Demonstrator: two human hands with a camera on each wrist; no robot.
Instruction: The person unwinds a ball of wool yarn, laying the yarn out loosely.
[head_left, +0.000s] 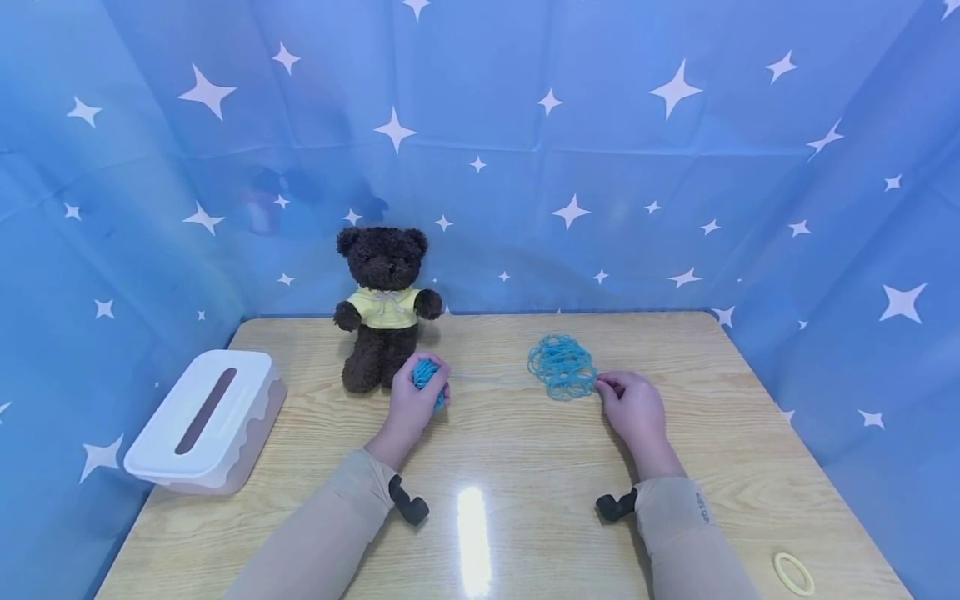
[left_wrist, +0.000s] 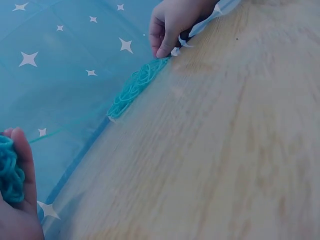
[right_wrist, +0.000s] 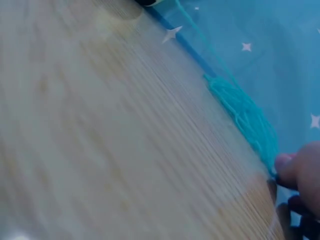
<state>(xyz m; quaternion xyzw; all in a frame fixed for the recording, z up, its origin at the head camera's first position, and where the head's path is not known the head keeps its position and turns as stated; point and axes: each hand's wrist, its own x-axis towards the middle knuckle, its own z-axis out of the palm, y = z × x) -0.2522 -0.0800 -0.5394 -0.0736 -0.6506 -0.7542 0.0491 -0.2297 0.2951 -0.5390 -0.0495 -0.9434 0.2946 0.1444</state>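
Note:
My left hand [head_left: 409, 405] grips a bundle of teal yarn [head_left: 425, 373], with fingers curled round it, just in front of the teddy bear. A loose, looped pile of the same yarn [head_left: 561, 365] lies on the table to the right. At the pile's near right edge, the thumb and fingertips of my right hand [head_left: 637, 410] pinch the yarn. Both wrist views show a thin strand [right_wrist: 207, 45] running between the pile and the left hand's side. In the left wrist view, the yarn bundle [left_wrist: 10, 172] sits against the left palm.
A dark brown teddy bear [head_left: 386, 308] in a yellow top sits at the back, close behind my left hand. At the left edge stands a white lidded box [head_left: 255, 392] with a slot. A pale yellow ring [head_left: 793, 574] lies at the front right of the wooden table [head_left: 525, 467].

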